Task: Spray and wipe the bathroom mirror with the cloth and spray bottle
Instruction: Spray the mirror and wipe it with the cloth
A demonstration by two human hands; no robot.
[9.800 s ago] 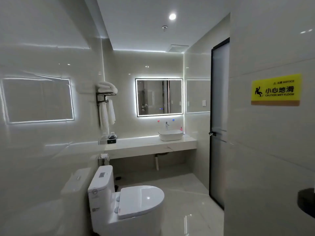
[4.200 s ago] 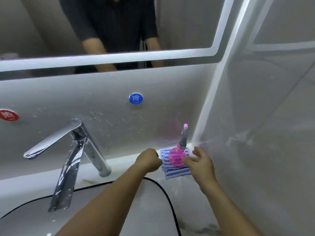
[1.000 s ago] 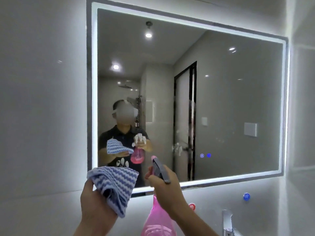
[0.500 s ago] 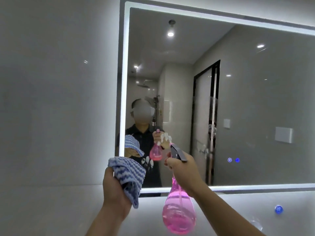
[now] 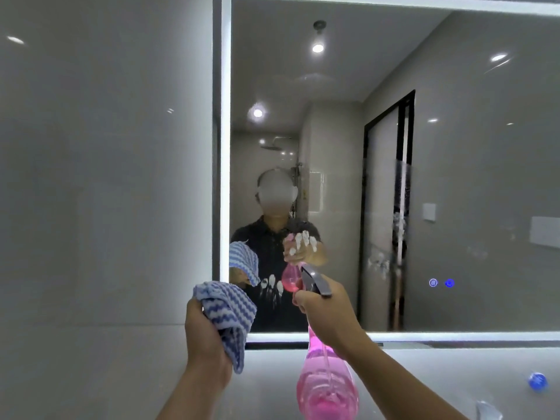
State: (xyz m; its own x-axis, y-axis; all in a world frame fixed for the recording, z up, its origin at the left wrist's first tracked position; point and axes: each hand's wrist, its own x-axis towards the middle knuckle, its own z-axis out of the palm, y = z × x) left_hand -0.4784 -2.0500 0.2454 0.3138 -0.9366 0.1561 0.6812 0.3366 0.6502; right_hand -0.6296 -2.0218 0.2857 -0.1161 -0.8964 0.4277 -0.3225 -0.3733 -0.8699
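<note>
A lit-edged bathroom mirror (image 5: 454, 183) fills the upper right of the view. My left hand (image 5: 203, 338) grips a bunched blue-and-white zigzag cloth (image 5: 228, 313) just below the mirror's lower left corner. My right hand (image 5: 328, 316) holds a pink spray bottle (image 5: 325, 386) by its neck, with the grey nozzle (image 5: 316, 281) pointed at the glass. White foam blobs (image 5: 303, 239) and lower drips (image 5: 271, 283) sit on the mirror in front of the nozzle. More spray streaks (image 5: 400, 225) show further right.
Glossy grey wall tile (image 5: 106, 207) lies left of the mirror. Two small blue touch icons (image 5: 441, 282) glow on the glass at lower right. A blue round tap marker (image 5: 537, 381) and the tip of a chrome faucet (image 5: 488, 410) sit at the bottom right.
The view has shifted closer and to the left part of the mirror. Both hands keep their grip, with the bottle still raised at the glass; foam blobs remain on the mirror.
</note>
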